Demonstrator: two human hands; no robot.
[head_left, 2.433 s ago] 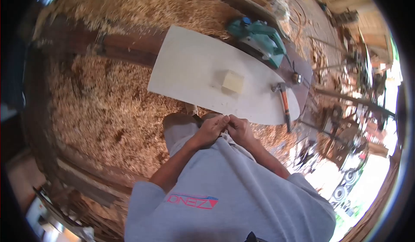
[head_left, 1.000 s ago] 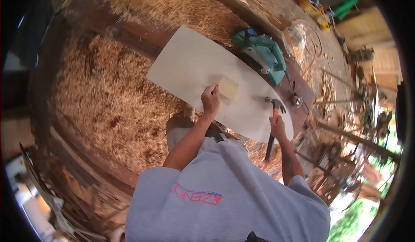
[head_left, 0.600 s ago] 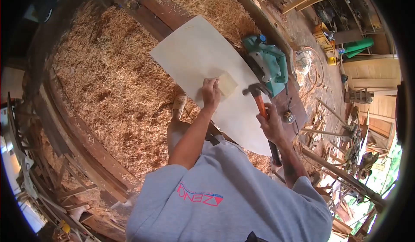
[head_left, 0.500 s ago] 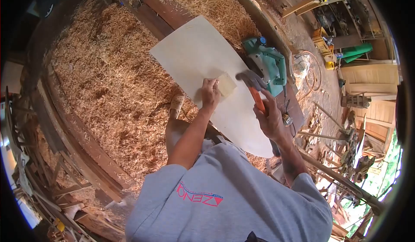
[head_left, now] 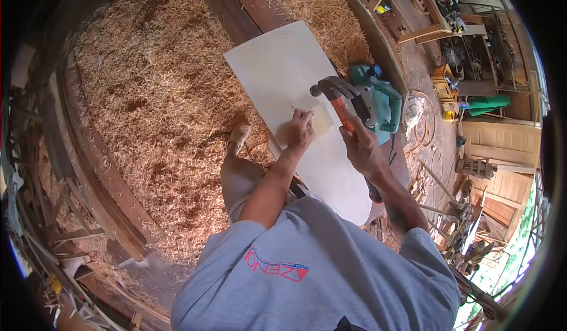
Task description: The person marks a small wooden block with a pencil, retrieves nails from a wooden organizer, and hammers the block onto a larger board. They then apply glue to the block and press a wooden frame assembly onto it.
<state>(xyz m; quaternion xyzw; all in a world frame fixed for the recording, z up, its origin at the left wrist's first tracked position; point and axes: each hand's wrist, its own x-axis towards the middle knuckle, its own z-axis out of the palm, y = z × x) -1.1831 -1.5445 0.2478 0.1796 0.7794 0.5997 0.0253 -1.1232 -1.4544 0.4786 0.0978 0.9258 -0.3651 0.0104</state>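
Observation:
A pale board with a small square wooden block on it lies in the middle. My left hand is closed at the block's left edge, its fingers pinched; what they hold is too small to make out. My right hand grips the orange handle of a hammer, whose dark head is raised above the board, beyond the block and to the right of my left hand.
A green power planer sits right of the board. Wood shavings cover the floor at left. Long planks lie at far left. Wooden panels, a yellow crate and a green cloth are at right.
The hammer has been lifted, its head now farther left and higher over the board. The whole view has shifted a little. My left hand stays by the block.

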